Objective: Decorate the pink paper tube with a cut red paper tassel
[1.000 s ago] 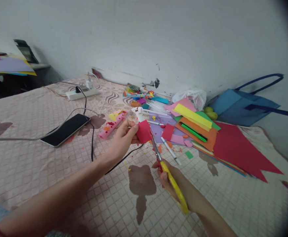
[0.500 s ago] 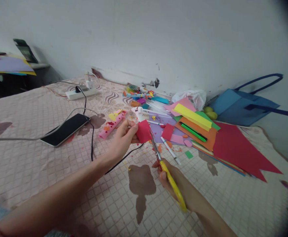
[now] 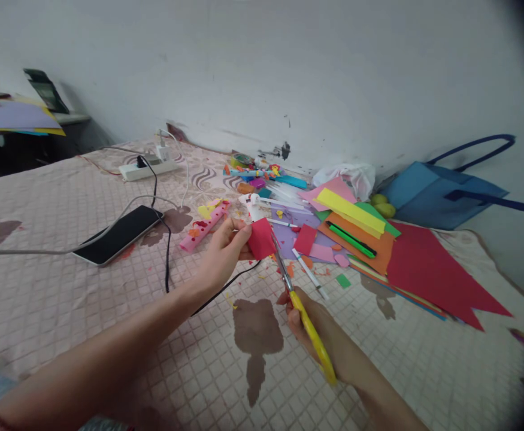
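A small red paper piece (image 3: 260, 238) is pinched between the thumb and fingers of my left hand (image 3: 226, 248), above the middle of the table. My right hand (image 3: 313, 320) is closed round yellow-handled scissors (image 3: 312, 335). The blades point up and away, their tips at the right edge of the red piece. Just beyond my left hand lies a pink paper roll (image 3: 205, 226) with red dots and yellow bits. A white glue gun (image 3: 253, 206) stands behind the red piece. Another red piece (image 3: 305, 239) rests on purple paper to the right.
Colored sheets (image 3: 423, 269), a green marker (image 3: 351, 239) and a blue bag (image 3: 441, 191) are on the right. A black phone (image 3: 118, 235), cables and a white power strip (image 3: 149, 170) occupy the left. Paper scraps lie beyond my right hand.
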Available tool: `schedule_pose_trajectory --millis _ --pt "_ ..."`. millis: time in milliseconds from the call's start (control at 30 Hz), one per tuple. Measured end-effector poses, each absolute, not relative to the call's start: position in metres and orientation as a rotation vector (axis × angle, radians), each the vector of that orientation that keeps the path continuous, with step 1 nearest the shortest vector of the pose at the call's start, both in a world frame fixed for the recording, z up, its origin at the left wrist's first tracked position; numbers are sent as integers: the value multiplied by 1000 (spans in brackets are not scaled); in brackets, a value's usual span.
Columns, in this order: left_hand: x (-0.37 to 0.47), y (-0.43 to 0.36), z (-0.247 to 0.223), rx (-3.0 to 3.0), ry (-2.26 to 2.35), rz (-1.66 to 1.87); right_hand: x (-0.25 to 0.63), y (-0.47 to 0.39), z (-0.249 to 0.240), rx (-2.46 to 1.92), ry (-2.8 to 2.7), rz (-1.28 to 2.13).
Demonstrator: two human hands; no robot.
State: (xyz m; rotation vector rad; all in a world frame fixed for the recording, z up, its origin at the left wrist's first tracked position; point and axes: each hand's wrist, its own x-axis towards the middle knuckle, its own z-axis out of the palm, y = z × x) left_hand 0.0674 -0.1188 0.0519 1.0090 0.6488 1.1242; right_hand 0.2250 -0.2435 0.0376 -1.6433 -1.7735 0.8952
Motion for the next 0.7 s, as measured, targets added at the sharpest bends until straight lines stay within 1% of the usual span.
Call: schedule_pose_trajectory --millis 167,367,700 --pt "67 -118 51 1010 657 1122 223 -243 40 -1635 -1697 943" --pt "68 -118 51 999 655 1129 218 -241 37 -1610 -1493 1098" --pt "66 -116 51 1015 655 1134 223 -241 35 -1746 -1474 1115"
